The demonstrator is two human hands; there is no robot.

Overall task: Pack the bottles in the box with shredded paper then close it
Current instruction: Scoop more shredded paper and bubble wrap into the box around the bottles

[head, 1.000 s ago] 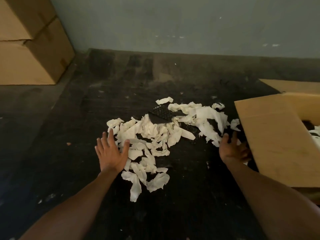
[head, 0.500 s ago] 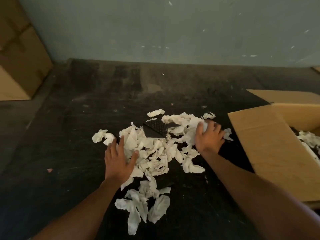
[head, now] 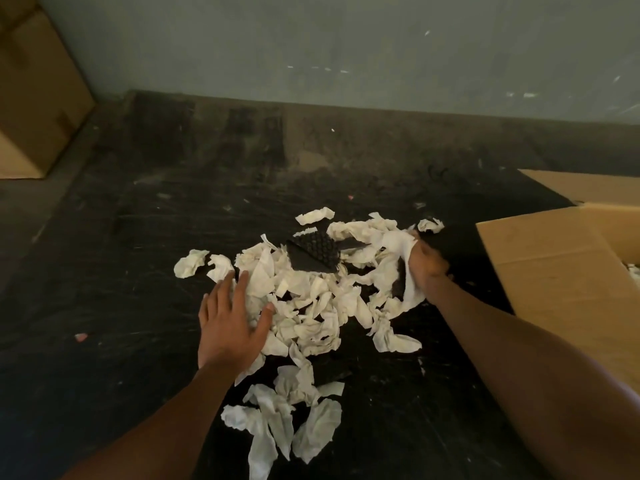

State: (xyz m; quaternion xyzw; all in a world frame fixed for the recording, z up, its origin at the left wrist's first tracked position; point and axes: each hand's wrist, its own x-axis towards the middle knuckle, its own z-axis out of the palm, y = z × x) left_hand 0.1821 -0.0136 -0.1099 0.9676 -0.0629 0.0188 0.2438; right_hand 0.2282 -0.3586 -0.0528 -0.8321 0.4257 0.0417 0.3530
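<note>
The right hand (head: 427, 263) has its fingers clamped on a loose wad of paper (head: 403, 268); the left hand (head: 230, 322) lies flat, fingers spread. Judging by that light grip, scraps could drop short of the box (head: 561, 271), and the dark pad (head: 313, 254) between the fingers could get scooped along

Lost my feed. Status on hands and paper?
Left hand flat, open on shredded paper. Right hand clutching a paper wad. Box open at right. Black studded piece lying in pile.

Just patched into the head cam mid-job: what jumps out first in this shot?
A heap of shredded paper lies mid-floor, with a black studded piece on top. The left hand presses flat on its left edge, the right hand clutches a wad at its right. The open box sits at far right.
</note>
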